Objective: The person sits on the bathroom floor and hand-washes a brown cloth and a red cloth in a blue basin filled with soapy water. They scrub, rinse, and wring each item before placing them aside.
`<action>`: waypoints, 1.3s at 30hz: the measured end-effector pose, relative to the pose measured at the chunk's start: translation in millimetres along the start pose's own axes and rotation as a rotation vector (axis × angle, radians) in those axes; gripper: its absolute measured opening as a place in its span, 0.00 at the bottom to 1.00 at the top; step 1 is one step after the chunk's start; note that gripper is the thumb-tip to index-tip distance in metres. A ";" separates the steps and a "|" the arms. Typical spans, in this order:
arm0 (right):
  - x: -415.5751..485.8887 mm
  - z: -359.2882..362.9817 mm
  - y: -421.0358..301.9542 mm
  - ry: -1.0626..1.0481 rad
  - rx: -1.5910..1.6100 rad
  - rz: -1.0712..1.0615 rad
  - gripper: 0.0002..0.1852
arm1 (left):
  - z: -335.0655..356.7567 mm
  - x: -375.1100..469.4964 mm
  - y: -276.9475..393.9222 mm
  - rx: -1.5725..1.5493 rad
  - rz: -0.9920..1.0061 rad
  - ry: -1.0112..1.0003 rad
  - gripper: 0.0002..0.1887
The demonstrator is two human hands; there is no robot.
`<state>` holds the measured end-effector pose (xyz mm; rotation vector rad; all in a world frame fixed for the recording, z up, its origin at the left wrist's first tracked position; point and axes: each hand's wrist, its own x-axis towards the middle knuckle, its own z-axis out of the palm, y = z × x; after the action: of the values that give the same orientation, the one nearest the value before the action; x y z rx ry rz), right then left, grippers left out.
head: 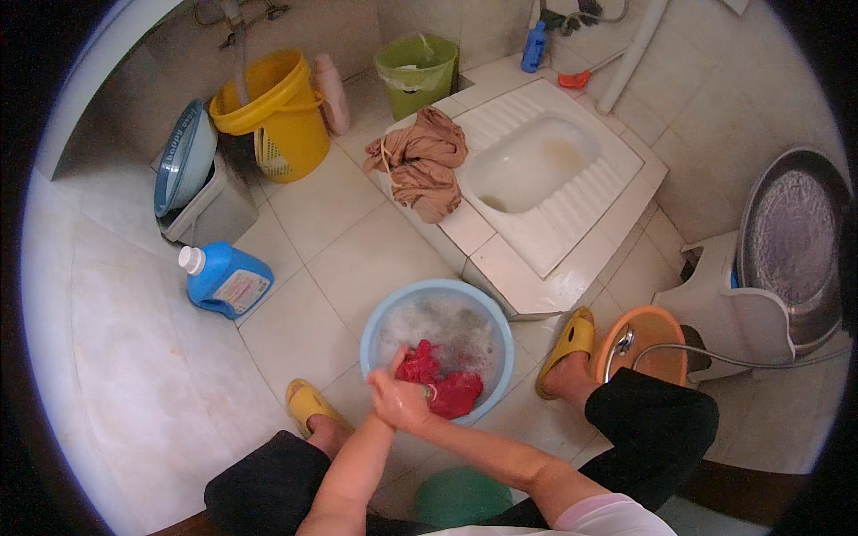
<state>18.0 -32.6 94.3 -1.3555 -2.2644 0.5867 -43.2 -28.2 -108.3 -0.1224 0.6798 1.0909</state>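
A light blue plastic basin point(371, 315) of sudsy water stands on the floor between my feet. Red wet cloth point(456, 395) lies partly sunk in its near half, with foam point(436, 315) behind. My hands overlap above the basin's near left rim. My right hand point(405, 407) lies across my left wrist and hides much of my left hand point(397, 364), whose visible fingers point toward the basin. Both are beside the red cloth; whether either grips it is hidden. A blue detergent bottle point(224, 281) with a white cap stands to the left.
Brown cloth point(425, 161) lies on the edge of a raised squat toilet point(570, 221). Behind are a yellow bucket point(301, 141) and a green bin point(425, 94). To the right, an orange basin point(653, 318) holds a shower head point(625, 340), near a plastic stool point(724, 318) and metal basin point(791, 234).
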 end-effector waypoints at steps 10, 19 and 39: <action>43.9 -41.1 165.0 0.017 -0.075 0.268 0.09 | 175.8 -66.9 65.0 0.790 0.230 0.475 0.29; 6.6 -10.5 131.3 -0.246 -0.222 0.184 0.32 | 104.7 -44.8 40.9 1.294 0.317 0.384 0.37; 32.0 -1.6 87.3 -0.082 -0.198 -0.140 0.10 | 60.4 -35.7 22.0 0.310 0.286 0.325 0.23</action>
<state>67.1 33.8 51.5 -1.2689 -2.5152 0.3859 -44.8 -20.5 -35.2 0.0693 1.1778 1.2357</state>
